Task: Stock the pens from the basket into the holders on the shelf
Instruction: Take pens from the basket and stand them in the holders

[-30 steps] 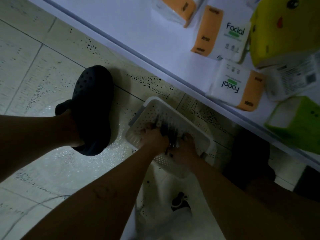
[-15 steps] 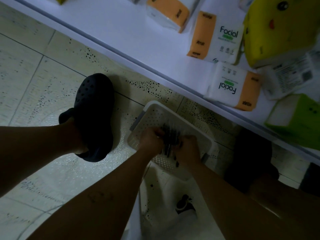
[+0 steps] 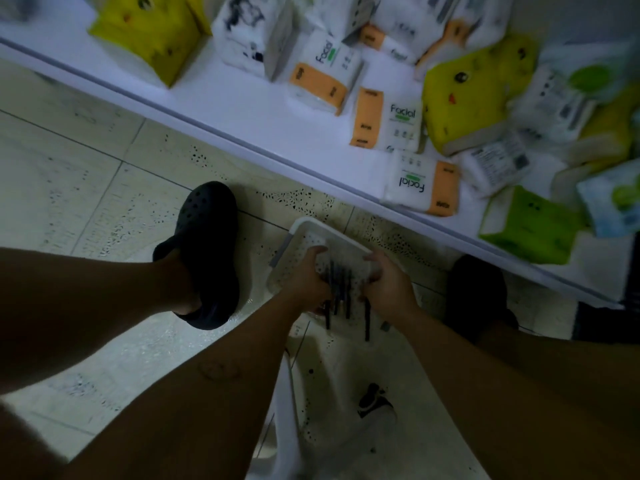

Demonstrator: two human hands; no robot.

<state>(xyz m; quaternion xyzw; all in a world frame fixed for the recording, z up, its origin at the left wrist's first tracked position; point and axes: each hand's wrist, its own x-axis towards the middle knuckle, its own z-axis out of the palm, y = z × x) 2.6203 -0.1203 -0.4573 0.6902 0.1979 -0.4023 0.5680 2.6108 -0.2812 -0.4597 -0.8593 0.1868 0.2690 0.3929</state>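
A white perforated basket [image 3: 304,233] sits on the tiled floor between my feet, below the shelf edge. Both my hands are over it, lifting a bunch of dark pens [image 3: 341,289]. My left hand [image 3: 306,280] grips the pens from the left side, and my right hand [image 3: 388,285] grips them from the right. The pens' lower ends hang out below my hands, one [image 3: 367,322] lower than the others. No pen holders are in view.
A white shelf [image 3: 242,109] runs diagonally across the top, holding several tissue packs: orange-and-white "Facial" packs [image 3: 388,124], yellow packs [image 3: 464,98], a green one [image 3: 530,226]. My black clogs [image 3: 207,251] stand on the floor either side of the basket.
My hands have closed round the pens and lifted them a little out of the basket. The camera has tilted up, showing more of the shelf.
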